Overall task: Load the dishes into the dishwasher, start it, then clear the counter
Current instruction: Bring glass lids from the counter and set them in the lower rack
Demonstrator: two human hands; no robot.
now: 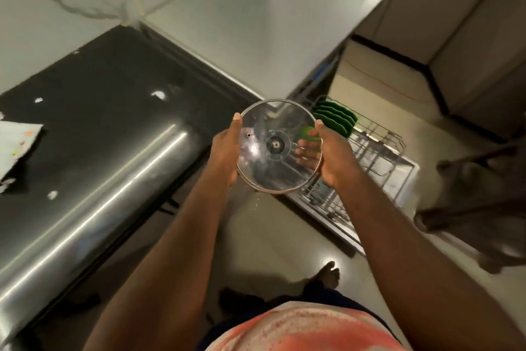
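We held one glass lid (277,148) by its rim, left hand (225,151) on its left edge and right hand (331,157) on its right, thumbs hooked over the upper face, right fingers showing through the glass beneath. It hung in the air over the left side of the pulled-out rack (378,162), touching nothing else. To load it well, we judged, we should tip it on edge and slide it between free tines, without knocking the plates (336,120). We counted one lid, one rack and at least four green plates standing in a row at its far end
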